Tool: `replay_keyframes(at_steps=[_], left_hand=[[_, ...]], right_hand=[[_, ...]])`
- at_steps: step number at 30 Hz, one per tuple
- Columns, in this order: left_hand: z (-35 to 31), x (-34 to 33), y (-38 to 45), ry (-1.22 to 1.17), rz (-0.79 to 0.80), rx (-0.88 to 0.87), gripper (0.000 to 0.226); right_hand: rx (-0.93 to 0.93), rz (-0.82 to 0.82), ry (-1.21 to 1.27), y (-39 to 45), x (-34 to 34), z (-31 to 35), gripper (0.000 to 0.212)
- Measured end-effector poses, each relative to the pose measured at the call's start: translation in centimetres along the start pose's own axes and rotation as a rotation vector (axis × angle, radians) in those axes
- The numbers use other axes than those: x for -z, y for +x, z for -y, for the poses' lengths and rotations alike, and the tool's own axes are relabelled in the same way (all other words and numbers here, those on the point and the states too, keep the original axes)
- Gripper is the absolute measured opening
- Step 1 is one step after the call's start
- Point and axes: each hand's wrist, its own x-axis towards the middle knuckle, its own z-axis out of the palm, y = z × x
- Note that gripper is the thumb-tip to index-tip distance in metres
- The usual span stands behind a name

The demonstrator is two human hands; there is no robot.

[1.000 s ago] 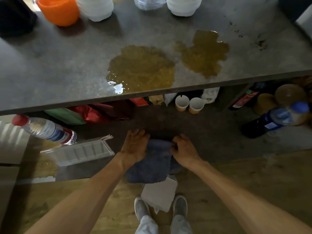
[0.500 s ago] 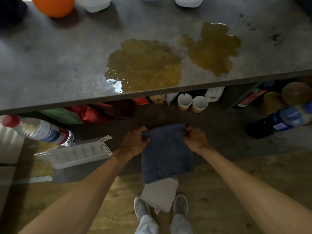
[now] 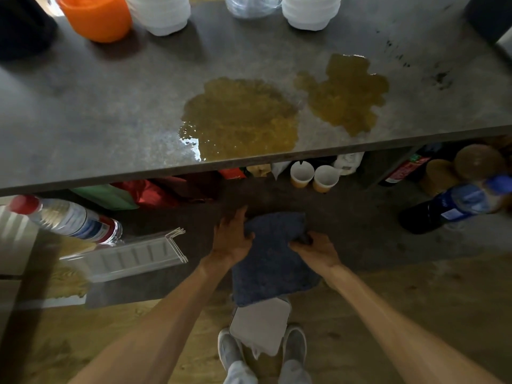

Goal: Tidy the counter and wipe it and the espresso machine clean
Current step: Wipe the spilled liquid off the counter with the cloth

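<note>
Left hand (image 3: 231,239) & right hand (image 3: 315,249) each pinching blue cloth (image 3: 273,267) below counter (image 3: 83,106); two brown spills (image 3: 241,120) on top.

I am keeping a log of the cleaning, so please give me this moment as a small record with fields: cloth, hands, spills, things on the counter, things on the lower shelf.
cloth: dark blue-grey terry cloth, held below the counter edge, hanging over a white flat square object
left hand: grips the cloth's upper left corner
right hand: grips its upper right part
spills: two brown-yellow puddles on the dark grey counter, large one at the front edge, smaller one to its right, unwiped
counter items: orange plastic cup, white stacked bowls
lower shelf: two paper cups, clear water bottle with red cap
</note>
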Motion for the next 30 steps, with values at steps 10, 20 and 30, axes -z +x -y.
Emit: replay_keyframes(at_steps=[10,20,30], left_hand=[[1.7,3.7,2.3,-0.077,0.13,-0.086,0.035],[1.3,-2.3,-6.2,-0.265,-0.1,0.376,0.07],[2.1,0.7,-7.9,-0.842,-0.094,0.438,0.015]], right_hand=[[0.132,0.029,-0.026,-2.5,-0.5,-0.6,0.02],[-0.058,-0.049,-0.284,-0.9,-1.4,-1.4,0.051],[-0.003,-0.002,0.271,-5.8,-0.1,0.7,0.005]])
